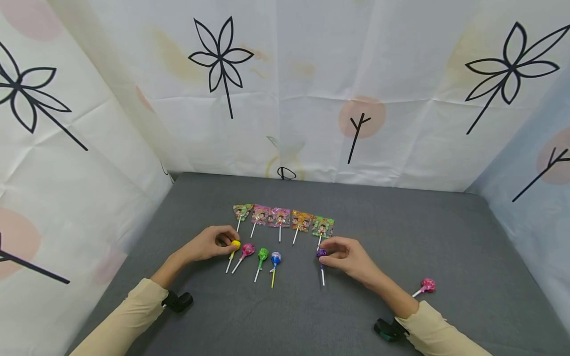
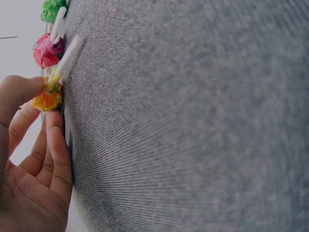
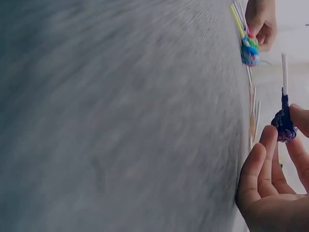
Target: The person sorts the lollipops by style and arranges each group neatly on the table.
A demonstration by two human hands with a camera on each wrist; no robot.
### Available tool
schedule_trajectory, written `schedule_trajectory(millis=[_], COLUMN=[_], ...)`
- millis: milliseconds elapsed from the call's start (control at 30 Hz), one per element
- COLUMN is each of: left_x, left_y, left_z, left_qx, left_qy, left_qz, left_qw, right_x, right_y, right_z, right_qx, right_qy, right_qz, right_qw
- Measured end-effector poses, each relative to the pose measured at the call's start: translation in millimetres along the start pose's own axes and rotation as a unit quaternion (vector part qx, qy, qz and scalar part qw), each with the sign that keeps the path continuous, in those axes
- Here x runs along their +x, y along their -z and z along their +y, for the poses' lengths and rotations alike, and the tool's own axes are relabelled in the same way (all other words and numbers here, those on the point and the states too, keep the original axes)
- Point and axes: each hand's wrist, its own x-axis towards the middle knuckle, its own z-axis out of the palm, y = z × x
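Observation:
My left hand (image 1: 216,241) pinches a yellow round lollipop (image 1: 235,244) by its wrapped head, at the left end of a row. Beside it lie a pink lollipop (image 1: 248,249), a green lollipop (image 1: 263,254) and a blue lollipop (image 1: 276,258), sticks toward me. To the right of the row, my right hand (image 1: 349,256) grips a purple lollipop (image 1: 321,252) by its head between thumb and fingers. Its white stick points up in the right wrist view, where the purple wrapper (image 3: 285,118) shows clearly. The left wrist view shows thumb and fingertips on the yellow wrapper (image 2: 47,100).
Behind runs a row of several flat-wrapped lollipops, among them an orange one (image 1: 302,220) and a green one (image 1: 323,226). Another pink lollipop (image 1: 428,285) lies beyond my right forearm. Grey cloth covers the table (image 1: 445,237); patterned white curtains (image 1: 311,74) hang around it.

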Motion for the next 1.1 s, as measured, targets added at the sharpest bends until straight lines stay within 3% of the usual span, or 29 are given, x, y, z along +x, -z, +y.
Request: schedule_trajectory(millis=[567,1100], left_x=[-0.1,0.6], left_y=[1.1,0.3], left_z=[1.5,-1.8], left_qx=[0.001,0.007], left_qy=[0.005,0.009], left_qz=[-0.005,-0.007], left_qw=[1.0,0.9999], right_x=[21.5,33.7], right_y=[-36.6,-57.4], right_z=[-3.6,-5.1], right_qx=[0.014,0.023], right_qy=[0.019,0.019], right_qz=[-0.016,-0.023], right_qw=[0.9996,0.9993])
